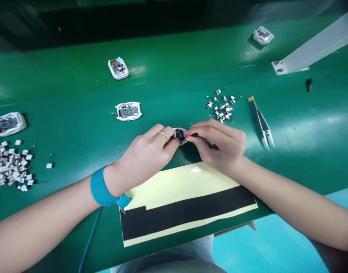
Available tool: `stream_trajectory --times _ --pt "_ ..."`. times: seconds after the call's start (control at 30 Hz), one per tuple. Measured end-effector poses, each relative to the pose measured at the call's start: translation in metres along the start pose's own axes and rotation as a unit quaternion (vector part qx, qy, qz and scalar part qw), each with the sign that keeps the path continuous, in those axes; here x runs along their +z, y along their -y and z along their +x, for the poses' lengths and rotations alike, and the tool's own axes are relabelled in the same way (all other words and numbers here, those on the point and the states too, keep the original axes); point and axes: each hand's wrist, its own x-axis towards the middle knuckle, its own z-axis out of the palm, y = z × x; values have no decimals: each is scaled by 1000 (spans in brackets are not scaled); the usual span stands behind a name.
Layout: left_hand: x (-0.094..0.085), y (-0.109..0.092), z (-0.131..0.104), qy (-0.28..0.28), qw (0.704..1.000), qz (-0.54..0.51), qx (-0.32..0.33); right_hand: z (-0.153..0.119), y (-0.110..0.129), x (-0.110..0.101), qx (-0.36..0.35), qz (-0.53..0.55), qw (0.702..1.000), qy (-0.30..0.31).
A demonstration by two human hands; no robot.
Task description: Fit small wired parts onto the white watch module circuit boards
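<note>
In the head view, a small white watch housing (180, 136) with a dark circuit board inside is held just above the green table. My left hand (151, 155), with a ring on one finger, is closed on the housing's left side. Against its right edge, the thumb and fingertips of my right hand (219, 144) are pinched together. A short dark tip (194, 134) shows between those fingers; what it belongs to is hidden. Beyond my right hand lies a loose cluster of small white parts with wires (223, 108).
Open white housings (128, 111) with boards stand on the green table. Tweezers (261, 123) lie at right, near a metal bracket (304, 53). A heap of white parts (11, 165) is at left. Yellow-and-black sheet (188, 185) lies in front; a blue wrist strap cord (90, 239) hangs over the edge.
</note>
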Motion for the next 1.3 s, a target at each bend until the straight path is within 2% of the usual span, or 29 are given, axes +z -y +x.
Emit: stream_trajectory --times 0.47,0.6,0.67,0.73,0.8,0.87,0.97,1.03,1.13,1.3 --pt "3 1 -3 5 1000 -25 0 4 0 3 -3 38 999 19" --pt "-7 -8 -4 62 990 -79 -99 18 -4 -11 90 88 992 -14" --pt "-13 -9 -3 77 977 -127 -153 25 -7 -21 127 49 991 9" --pt "-17 -5 -1 66 965 -178 -181 28 -9 -27 109 -21 989 95" --pt "-15 2 3 51 957 -224 -177 27 -8 -26 62 -81 978 184" --pt "-8 11 8 63 950 -270 -144 22 -5 -22 21 -118 968 222" --pt "5 20 14 101 932 -329 -112 16 3 -15 -22 -171 960 222" --pt "10 21 16 100 923 -347 -132 15 10 -13 -47 -206 952 222" --pt "9 17 14 74 911 -370 -166 19 17 -14 -63 -232 946 218" --pt "-5 12 11 9 883 -424 -204 33 23 -19 -63 -243 948 194"
